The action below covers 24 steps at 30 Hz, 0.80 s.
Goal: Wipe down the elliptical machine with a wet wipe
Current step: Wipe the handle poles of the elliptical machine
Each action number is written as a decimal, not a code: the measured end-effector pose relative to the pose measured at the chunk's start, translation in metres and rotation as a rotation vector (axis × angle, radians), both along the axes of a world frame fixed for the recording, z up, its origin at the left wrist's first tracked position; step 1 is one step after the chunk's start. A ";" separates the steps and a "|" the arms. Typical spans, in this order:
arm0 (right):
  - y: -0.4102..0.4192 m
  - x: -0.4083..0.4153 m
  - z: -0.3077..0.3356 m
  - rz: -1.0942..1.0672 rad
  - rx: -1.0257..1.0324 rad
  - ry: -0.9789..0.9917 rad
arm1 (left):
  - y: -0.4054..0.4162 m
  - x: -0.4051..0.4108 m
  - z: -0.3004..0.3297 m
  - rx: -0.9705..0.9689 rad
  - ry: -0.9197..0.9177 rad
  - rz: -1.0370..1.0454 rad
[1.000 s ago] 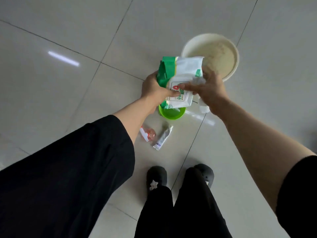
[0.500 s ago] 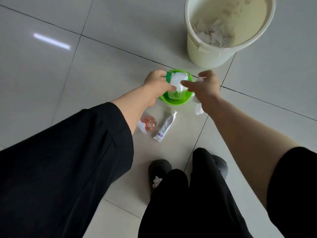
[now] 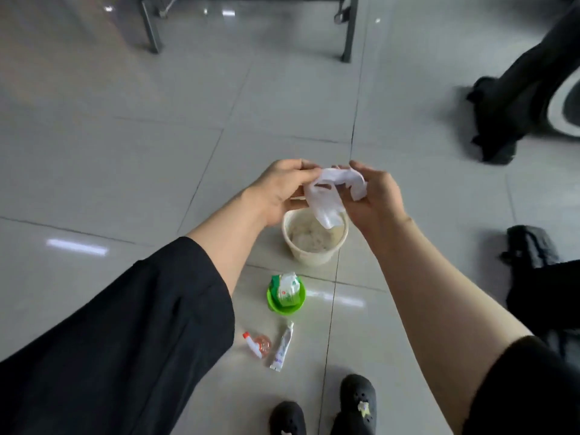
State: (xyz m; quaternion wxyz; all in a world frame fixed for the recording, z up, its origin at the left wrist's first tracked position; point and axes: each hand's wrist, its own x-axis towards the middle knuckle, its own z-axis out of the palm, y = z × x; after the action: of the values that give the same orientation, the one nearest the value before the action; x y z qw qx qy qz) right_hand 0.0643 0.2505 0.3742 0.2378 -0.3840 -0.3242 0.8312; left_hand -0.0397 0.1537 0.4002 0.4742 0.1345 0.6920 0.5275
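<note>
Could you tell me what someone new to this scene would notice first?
Centre frame, the left hand and right hand pinch a crumpled white wet wipe between them, above a cream bucket on the tiled floor. Nearer the feet, a green bowl holds the wipe pack. Far right stands dark equipment, probably the elliptical.

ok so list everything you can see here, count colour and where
wet wipe: 1, white, held between both hands above the bucket
bucket: 1, cream, on the floor, crumpled wipes inside
wipes pack: 1, green and white, standing in the bowl
bowl: 1, green, on the floor near the bucket
tube: 1, white, lying on the floor
small bottle: 1, clear pinkish, red and white cap, left of the tube
machine base: 1, black and white, upper right
shoes: 2, black, bottom edge
left hand: pinches the wipe
right hand: pinches the wipe
</note>
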 end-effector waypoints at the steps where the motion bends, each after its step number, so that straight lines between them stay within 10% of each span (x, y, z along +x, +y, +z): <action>1: 0.007 0.013 0.039 -0.036 0.050 0.022 | 0.010 0.005 0.041 0.055 0.032 0.024; 9: 0.028 0.166 0.240 -0.259 0.574 -0.154 | 0.095 0.123 0.253 0.388 0.037 -0.070; 24: 0.217 0.315 0.316 -0.652 0.857 -0.015 | 0.331 0.315 0.333 0.484 0.215 -0.393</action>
State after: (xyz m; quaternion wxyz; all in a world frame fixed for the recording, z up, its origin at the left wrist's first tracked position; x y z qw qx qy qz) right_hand 0.3791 0.4678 0.6905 0.6165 -0.3395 -0.4999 0.5047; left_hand 0.2757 0.4847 0.7327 0.4454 0.4290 0.5534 0.5579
